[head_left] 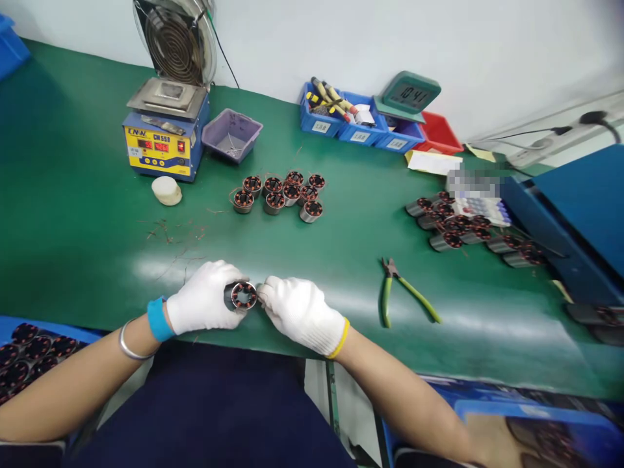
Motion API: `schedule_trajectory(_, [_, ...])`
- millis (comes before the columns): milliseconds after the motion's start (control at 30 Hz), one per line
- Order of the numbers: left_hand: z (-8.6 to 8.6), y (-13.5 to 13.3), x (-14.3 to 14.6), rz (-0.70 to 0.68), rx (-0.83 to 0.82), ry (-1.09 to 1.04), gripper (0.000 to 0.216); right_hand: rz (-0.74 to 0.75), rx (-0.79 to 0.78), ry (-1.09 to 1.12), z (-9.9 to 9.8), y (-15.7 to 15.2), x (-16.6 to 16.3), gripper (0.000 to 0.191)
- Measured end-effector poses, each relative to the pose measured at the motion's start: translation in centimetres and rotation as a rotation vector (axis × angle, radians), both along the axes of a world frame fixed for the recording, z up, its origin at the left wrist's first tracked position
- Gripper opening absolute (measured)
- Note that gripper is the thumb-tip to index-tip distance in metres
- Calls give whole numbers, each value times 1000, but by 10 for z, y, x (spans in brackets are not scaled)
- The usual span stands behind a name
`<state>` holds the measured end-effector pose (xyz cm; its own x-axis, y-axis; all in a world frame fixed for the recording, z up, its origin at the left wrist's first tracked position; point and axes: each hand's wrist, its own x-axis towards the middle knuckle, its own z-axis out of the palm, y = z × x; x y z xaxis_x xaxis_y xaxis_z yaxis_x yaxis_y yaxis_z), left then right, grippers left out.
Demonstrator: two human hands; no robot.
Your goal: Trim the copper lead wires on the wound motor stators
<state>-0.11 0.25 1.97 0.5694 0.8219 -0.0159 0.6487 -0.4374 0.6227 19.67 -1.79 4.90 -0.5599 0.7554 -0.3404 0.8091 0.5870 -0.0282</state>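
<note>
Gloved in white, my left hand (207, 299) grips a motor stator (243, 296), a metal ring with copper windings and a dark core, tilted so its open end faces me. My right hand (297, 309), also in a white glove, has thumb and fingers pinched together at the stator's right side. What lies in that pinch, perhaps a fine wire end, is too small to make out. Green-handled cutting pliers (390, 266) lie spread on the table to the right. Several more stators (274, 203) with loose copper wires stand beyond my hands.
Copper wire scraps (175, 234) and a white round block (166, 191) lie left, near a blue-yellow solder pot (158, 146) and a purple tray (233, 133). Blue tool bins (319, 121) and a clock (410, 91) stand at the wall. More stators (446, 242) cluster right, beside a blue machine (580, 214).
</note>
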Motion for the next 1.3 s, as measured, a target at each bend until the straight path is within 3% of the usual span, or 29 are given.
schedule_trajectory(67, [4,2,2,-15,-43,-38,35,-4,7,16,-3,0,0,25])
schedule_trajectory(167, [5,10,10,-15,-121,-180,15,-20,11,20,-8,-3,1,24])
schedule_trajectory(233, [2,18,16,99,-214,-300,10,-25,23,34,-12,-6,1,24])
schedule_trajectory(367, [-4,34,14,332,-390,-458,22,-77,35,63,-19,-10,3,24])
schedule_trajectory(467, [0,33,2,255,-440,-438,40,-102,34,91,-23,-12,3,25])
schedule_trajectory(533, [6,26,-5,167,-374,-286,64,-103,35,116,-26,-13,3,26])
schedule_trajectory(600, [9,15,-7,60,-200,-72,78,-111,43,133,-29,-14,3,25])
schedule_trajectory(667, [7,6,-3,-38,-43,66,65,-116,54,136,-29,-15,3,25])
schedule_trajectory(800, [-2,-1,8,-130,24,93,20,-75,63,94,-19,-15,3,25])
schedule_trajectory(967, [-5,3,9,-151,59,106,19,-46,42,-18,-4,-15,0,26])
schedule_trajectory(1067, [-4,2,9,-141,51,84,17,-144,-17,55,-5,-14,-2,25])
schedule_trajectory(1200, [-2,-3,3,-71,-130,-113,29,-407,-210,396,-9,-14,-1,18])
schedule_trajectory(1300, [0,-6,-8,13,-575,-432,59,-523,-315,655,-5,-16,1,13])
